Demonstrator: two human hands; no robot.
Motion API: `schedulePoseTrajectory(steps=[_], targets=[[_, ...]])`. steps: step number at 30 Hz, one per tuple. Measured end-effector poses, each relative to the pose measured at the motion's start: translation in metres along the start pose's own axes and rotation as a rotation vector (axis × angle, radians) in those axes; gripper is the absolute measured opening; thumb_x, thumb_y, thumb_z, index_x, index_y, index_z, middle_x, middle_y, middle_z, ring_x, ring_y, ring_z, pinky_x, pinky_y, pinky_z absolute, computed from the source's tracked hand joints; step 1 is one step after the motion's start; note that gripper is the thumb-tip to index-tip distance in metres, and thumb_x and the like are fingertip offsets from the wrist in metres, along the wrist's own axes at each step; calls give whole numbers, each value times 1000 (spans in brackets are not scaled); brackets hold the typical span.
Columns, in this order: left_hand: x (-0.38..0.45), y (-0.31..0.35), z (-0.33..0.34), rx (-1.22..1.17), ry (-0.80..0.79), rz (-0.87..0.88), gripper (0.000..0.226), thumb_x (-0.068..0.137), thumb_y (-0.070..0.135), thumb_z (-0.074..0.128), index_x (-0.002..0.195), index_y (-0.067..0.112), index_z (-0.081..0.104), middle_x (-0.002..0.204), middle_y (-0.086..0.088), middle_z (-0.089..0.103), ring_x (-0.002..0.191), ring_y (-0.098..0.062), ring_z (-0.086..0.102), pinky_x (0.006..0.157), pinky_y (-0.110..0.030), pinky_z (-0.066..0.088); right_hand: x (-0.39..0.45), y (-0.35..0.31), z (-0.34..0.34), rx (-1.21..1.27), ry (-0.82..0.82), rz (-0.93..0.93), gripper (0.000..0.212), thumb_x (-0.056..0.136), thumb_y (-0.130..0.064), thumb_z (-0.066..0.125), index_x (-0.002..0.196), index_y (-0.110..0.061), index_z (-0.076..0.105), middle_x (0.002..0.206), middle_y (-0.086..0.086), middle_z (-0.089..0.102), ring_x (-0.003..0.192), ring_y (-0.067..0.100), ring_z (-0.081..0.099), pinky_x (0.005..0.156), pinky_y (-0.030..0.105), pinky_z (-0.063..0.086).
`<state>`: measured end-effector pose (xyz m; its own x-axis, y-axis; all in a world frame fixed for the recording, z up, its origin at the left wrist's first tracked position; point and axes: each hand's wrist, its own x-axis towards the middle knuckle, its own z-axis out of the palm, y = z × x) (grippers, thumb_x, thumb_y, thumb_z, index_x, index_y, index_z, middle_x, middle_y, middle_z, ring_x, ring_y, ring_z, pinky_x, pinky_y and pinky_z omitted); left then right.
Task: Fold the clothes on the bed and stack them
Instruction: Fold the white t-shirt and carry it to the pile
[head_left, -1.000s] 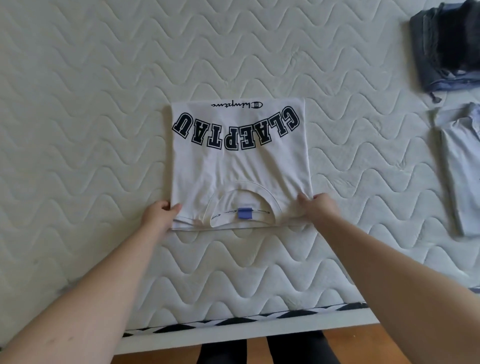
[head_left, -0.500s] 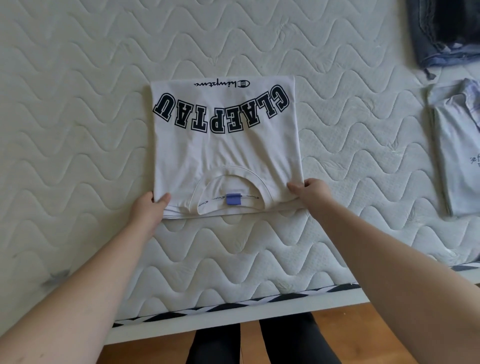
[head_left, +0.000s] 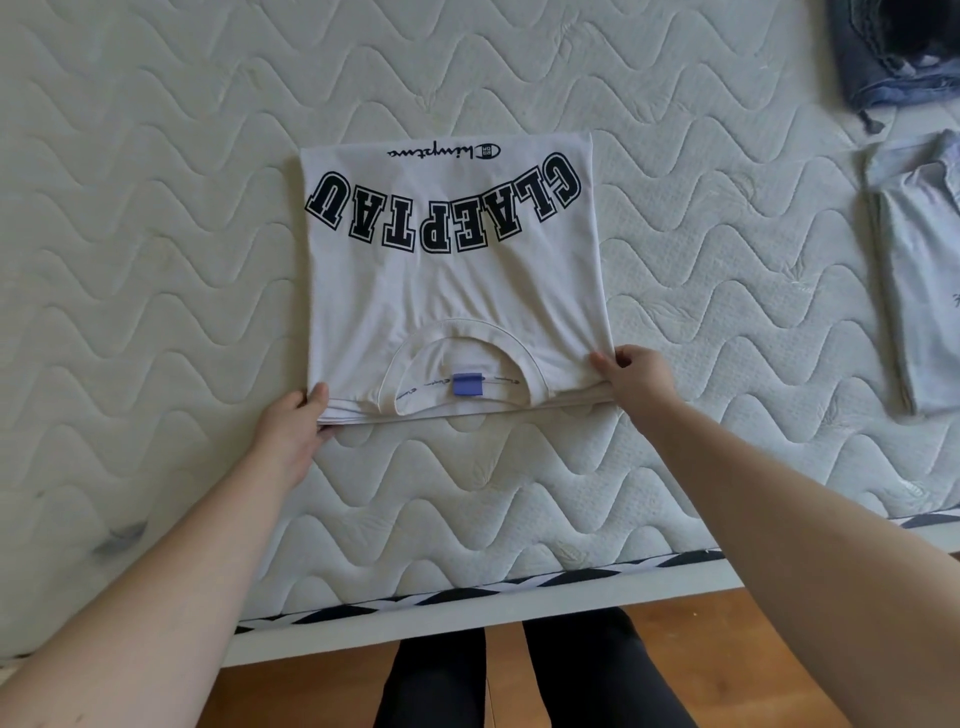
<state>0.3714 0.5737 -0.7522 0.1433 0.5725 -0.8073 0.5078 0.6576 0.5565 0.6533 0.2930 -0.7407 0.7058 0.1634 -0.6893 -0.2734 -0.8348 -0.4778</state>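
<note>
A white T-shirt (head_left: 452, 291) with black block letters lies folded into a rectangle on the quilted mattress (head_left: 156, 260), its collar and blue neck tag toward me. My left hand (head_left: 291, 431) pinches the shirt's near left corner, thumb on top. My right hand (head_left: 636, 379) pinches the near right corner, fingers curled over the stacked layers. A folded pale blue shirt (head_left: 919, 280) lies at the right edge. Dark blue folded garments (head_left: 893, 57) sit at the top right.
The mattress's near edge (head_left: 467, 587) has black and white trim above a white bed frame. Below it are a wooden floor (head_left: 727, 649) and my dark-clad legs (head_left: 519, 675).
The view has shifted a little, so the shirt sits slightly differently in frame. Both hands keep hold of the same near corners of the shirt.
</note>
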Motion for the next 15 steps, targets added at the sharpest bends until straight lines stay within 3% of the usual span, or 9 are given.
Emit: schedulePoseTrajectory(steps=[2, 5, 8, 12, 15], targets=[[-4, -3, -1, -32, 17, -17, 14, 103, 17, 49, 110, 7, 55, 101, -6, 63, 107, -24, 57, 95, -39, 48, 0, 2, -1, -7, 0, -9, 20, 92, -37, 65, 96, -18, 69, 77, -9, 65, 71, 9, 59, 63, 26, 43], [-9, -5, 0, -29, 36, -16, 11, 103, 15, 49, 99, 9, 56, 111, -13, 60, 108, -25, 56, 95, -39, 48, -5, 0, -3, -28, 13, -8, 18, 89, -37, 69, 89, -20, 67, 71, -10, 62, 65, 5, 56, 53, 22, 38], [-15, -10, -1, -39, 35, 5, 16, 101, 13, 52, 116, 6, 56, 118, -14, 58, 107, -23, 57, 97, -38, 50, -15, 6, -4, -61, 14, -2, 22, 87, -38, 71, 87, -17, 66, 71, -6, 63, 62, 9, 57, 50, 24, 38], [-13, -17, -13, -40, 19, 53, 16, 99, 11, 55, 114, 6, 57, 100, -8, 63, 87, -13, 62, 66, -19, 57, -31, 21, 2, -97, -1, 8, 25, 88, -41, 69, 88, -16, 62, 76, 0, 65, 64, 19, 61, 52, 27, 43], [-2, -15, -20, -2, 10, 103, 5, 98, 9, 57, 96, 11, 61, 91, -4, 62, 80, -12, 60, 58, -16, 55, -46, 35, 14, -103, 39, 24, 26, 88, -42, 67, 87, -16, 61, 76, -1, 63, 70, 17, 58, 58, 28, 42]])
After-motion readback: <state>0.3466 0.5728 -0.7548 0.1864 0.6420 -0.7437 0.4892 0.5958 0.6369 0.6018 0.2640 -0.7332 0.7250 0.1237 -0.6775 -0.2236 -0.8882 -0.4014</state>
